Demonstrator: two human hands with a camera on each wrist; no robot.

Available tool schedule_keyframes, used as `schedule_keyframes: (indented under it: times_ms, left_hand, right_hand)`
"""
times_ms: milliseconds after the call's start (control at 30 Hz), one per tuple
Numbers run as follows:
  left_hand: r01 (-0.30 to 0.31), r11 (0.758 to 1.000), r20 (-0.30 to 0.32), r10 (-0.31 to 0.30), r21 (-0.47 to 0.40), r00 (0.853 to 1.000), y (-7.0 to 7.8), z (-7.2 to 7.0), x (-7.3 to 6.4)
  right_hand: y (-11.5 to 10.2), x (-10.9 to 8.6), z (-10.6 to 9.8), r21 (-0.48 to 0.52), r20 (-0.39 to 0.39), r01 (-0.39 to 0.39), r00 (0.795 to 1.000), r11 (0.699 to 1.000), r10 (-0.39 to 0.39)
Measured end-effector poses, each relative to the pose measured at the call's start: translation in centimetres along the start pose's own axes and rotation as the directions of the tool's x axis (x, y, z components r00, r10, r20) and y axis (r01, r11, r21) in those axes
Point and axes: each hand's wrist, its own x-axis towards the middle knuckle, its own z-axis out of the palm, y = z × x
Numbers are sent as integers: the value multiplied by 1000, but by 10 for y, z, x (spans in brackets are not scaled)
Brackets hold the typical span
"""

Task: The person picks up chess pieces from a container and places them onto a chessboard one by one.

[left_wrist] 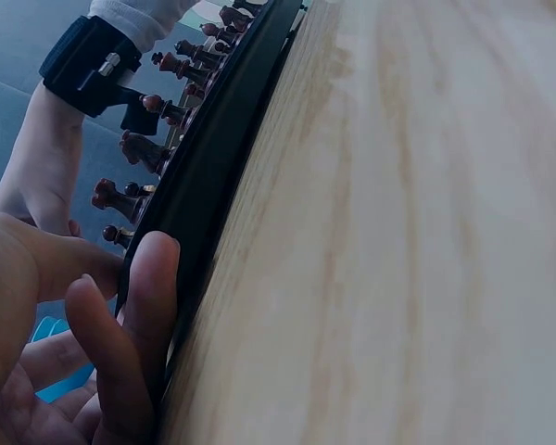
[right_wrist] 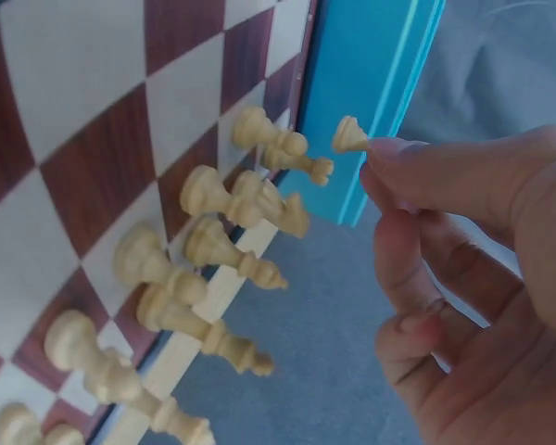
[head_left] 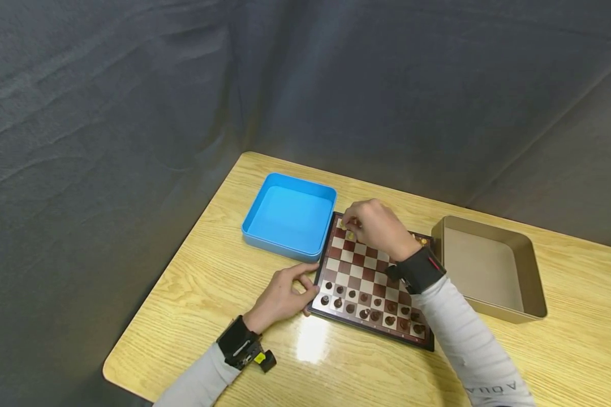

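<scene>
On the chessboard [head_left: 358, 265], dark pieces [head_left: 364, 312] stand in two rows along the near side. Light pieces [right_wrist: 227, 250] fill the far side, partly hidden from the head camera by my right hand [head_left: 377, 226]. Between thumb and fingertip that hand pinches a small light chess piece [right_wrist: 349, 135], base outward, top covered by the fingers. In the right wrist view it is apart from the board. My left hand [head_left: 285, 291] grips the board's near left corner, fingertips [left_wrist: 154, 264] pressed to its black side edge.
A blue tray [head_left: 280, 246] sits left of the board, close to its edge. To the right stands a beige box [head_left: 532, 277], touching or nearly touching the board. All rest on a wooden table [head_left: 198, 282], with a dark curtain [head_left: 361, 102] behind.
</scene>
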Motion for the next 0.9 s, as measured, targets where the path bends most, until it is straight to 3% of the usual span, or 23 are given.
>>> schedule_keyframes:
  times_ms: [500,900]
  left_hand:
    - [-29,999,-9,29,17,1000,-1,2,1]
    - [-30,999,3,30,13,1000,-1,2,2]
  right_hand:
    - [3,0,16,21,48,-69,996,997,68]
    - [3,-5,16,32,50,-72,996,997,71]
